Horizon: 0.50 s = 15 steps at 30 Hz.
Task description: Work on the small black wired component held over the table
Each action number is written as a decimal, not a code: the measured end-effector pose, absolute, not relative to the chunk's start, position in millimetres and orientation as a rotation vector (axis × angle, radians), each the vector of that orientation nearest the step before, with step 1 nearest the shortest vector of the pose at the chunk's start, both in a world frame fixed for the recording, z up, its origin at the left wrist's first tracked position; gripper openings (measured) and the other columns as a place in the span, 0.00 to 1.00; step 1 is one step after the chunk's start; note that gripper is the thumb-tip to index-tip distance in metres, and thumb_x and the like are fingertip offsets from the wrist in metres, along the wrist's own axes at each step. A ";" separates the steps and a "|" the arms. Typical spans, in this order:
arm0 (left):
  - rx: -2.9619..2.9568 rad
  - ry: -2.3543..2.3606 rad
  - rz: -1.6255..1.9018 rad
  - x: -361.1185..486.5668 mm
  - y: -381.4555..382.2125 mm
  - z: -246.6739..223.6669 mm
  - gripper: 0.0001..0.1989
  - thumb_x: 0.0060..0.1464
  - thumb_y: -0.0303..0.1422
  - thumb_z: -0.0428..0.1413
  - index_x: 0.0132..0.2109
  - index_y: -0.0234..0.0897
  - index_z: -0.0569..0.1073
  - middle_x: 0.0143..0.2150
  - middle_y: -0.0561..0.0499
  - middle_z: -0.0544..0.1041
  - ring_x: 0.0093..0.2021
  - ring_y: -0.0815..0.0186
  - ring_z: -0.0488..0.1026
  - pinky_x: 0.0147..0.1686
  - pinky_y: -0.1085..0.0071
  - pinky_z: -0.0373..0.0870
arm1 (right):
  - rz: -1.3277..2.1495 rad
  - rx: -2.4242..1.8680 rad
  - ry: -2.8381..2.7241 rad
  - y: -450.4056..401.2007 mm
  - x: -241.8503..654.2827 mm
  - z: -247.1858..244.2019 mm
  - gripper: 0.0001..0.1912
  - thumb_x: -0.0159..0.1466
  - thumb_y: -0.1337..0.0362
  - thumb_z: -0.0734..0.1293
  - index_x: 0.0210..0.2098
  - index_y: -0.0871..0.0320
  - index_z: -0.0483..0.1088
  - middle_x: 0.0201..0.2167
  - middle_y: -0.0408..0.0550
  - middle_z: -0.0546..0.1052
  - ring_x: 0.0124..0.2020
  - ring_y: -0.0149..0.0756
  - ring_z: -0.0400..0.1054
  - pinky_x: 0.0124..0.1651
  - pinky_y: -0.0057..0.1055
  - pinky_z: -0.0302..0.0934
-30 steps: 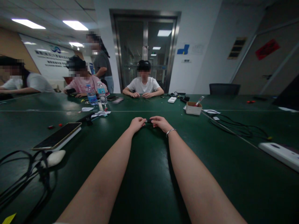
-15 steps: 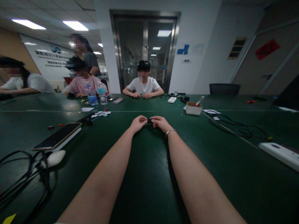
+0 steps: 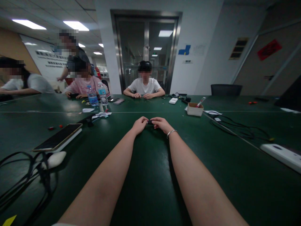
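Between my two hands is a small black object [image 3: 150, 122], too small and too covered by fingers to name. My left hand [image 3: 140, 125] pinches its left end with thumb and fingertips. On the other end, my right hand [image 3: 161, 124] is closed in a similar pinch, with a silver bangle [image 3: 171, 134] around that wrist. Both hands are just above or resting on the dark green table [image 3: 150, 163], far out in front of me; contact with the surface is hard to tell.
A phone [image 3: 58, 136] lies left on a white box, beside a white mouse-shaped item [image 3: 55, 159] and black cables [image 3: 30, 175]. Right stand a small carton [image 3: 195, 110], cables [image 3: 235, 124] and a white power strip [image 3: 282, 155]. Two bottles [image 3: 97, 95] and seated people are across the table.
My left hand has shifted very slightly, and a little more of the black object shows. A standing person in the background has moved left and leans over.
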<state>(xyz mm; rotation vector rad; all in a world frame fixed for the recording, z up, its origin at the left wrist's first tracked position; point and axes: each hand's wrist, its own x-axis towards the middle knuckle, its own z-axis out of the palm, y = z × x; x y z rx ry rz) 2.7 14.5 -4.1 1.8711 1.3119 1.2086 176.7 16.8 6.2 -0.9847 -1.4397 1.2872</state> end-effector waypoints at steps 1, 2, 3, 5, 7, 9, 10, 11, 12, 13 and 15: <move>1.898 1.325 1.239 2.9 15.6 -1.9 0.08 0.48 0.31 0.54 0.38 0.38 0.73 0.37 0.49 0.74 0.38 0.64 0.70 0.40 0.69 0.65 | 1.287 -0.985 -1.439 16.8 176.8 6.4 0.09 0.57 0.75 0.66 0.37 0.62 0.74 0.23 0.43 0.74 0.17 0.21 0.63 0.21 0.19 0.64; 1.906 1.336 1.280 3.1 16.5 3.0 0.10 0.46 0.30 0.56 0.39 0.38 0.72 0.40 0.48 0.74 0.41 0.63 0.70 0.43 0.67 0.64 | 1.286 -0.984 -1.437 16.7 177.0 6.6 0.09 0.57 0.75 0.66 0.37 0.62 0.74 0.23 0.42 0.74 0.17 0.21 0.63 0.21 0.19 0.64; 1.894 1.352 1.336 3.0 16.8 11.5 0.13 0.44 0.29 0.57 0.40 0.38 0.72 0.43 0.47 0.73 0.44 0.62 0.69 0.46 0.66 0.64 | 1.287 -0.982 -1.432 16.5 177.1 6.8 0.09 0.57 0.75 0.66 0.37 0.62 0.74 0.23 0.42 0.73 0.17 0.21 0.63 0.21 0.19 0.64; 1.818 1.352 1.483 0.8 13.4 40.3 0.16 0.46 0.30 0.56 0.45 0.38 0.70 0.47 0.45 0.72 0.48 0.61 0.67 0.48 0.64 0.63 | 1.290 -0.978 -1.423 15.7 177.4 7.2 0.09 0.58 0.75 0.65 0.37 0.63 0.74 0.23 0.43 0.74 0.17 0.21 0.64 0.21 0.20 0.64; 1.803 1.291 1.590 -6.3 2.4 81.5 0.17 0.50 0.32 0.52 0.49 0.37 0.68 0.48 0.45 0.71 0.48 0.61 0.68 0.47 0.63 0.64 | 1.289 -0.978 -1.415 14.9 177.6 7.3 0.09 0.58 0.75 0.65 0.37 0.63 0.74 0.24 0.43 0.74 0.17 0.21 0.64 0.21 0.19 0.64; 1.958 1.224 1.596 -22.6 -15.5 124.8 0.18 0.52 0.35 0.49 0.50 0.37 0.67 0.49 0.46 0.71 0.48 0.61 0.68 0.48 0.62 0.64 | 1.285 -0.982 -1.409 14.3 177.8 7.3 0.08 0.58 0.75 0.65 0.37 0.63 0.74 0.24 0.43 0.74 0.17 0.21 0.64 0.21 0.19 0.64; 2.060 1.216 1.545 -35.6 -25.4 143.3 0.18 0.52 0.36 0.50 0.50 0.36 0.68 0.48 0.46 0.72 0.48 0.61 0.68 0.49 0.62 0.63 | 1.283 -0.985 -1.407 14.2 177.8 7.2 0.08 0.58 0.75 0.65 0.37 0.63 0.74 0.24 0.43 0.74 0.17 0.21 0.64 0.21 0.19 0.64; 2.168 1.232 1.459 -52.1 -35.1 157.8 0.19 0.51 0.38 0.50 0.49 0.35 0.68 0.48 0.46 0.72 0.47 0.61 0.68 0.49 0.62 0.63 | 1.283 -0.987 -1.406 14.2 177.9 7.1 0.08 0.58 0.75 0.65 0.37 0.63 0.74 0.24 0.43 0.74 0.17 0.21 0.64 0.21 0.19 0.64; 2.279 1.277 1.361 -72.4 -43.8 167.5 0.21 0.50 0.41 0.51 0.49 0.35 0.69 0.48 0.46 0.72 0.48 0.60 0.68 0.50 0.61 0.62 | 1.283 -0.988 -1.405 14.4 177.9 6.8 0.08 0.58 0.75 0.65 0.37 0.63 0.74 0.24 0.43 0.74 0.17 0.21 0.64 0.21 0.18 0.63; 2.379 1.386 1.254 -96.0 -51.2 172.1 0.23 0.48 0.44 0.53 0.47 0.35 0.70 0.47 0.45 0.73 0.48 0.59 0.67 0.51 0.60 0.60 | 1.281 -0.991 -1.406 14.6 177.9 6.6 0.08 0.58 0.75 0.65 0.37 0.63 0.73 0.23 0.43 0.74 0.17 0.21 0.64 0.20 0.18 0.63; 2.432 1.628 0.976 -150.3 -61.4 167.5 0.28 0.40 0.50 0.56 0.44 0.35 0.72 0.45 0.45 0.74 0.49 0.55 0.67 0.53 0.55 0.57 | 1.270 -1.000 -1.407 15.2 177.9 5.9 0.08 0.58 0.75 0.65 0.37 0.63 0.73 0.21 0.43 0.73 0.17 0.22 0.64 0.20 0.18 0.63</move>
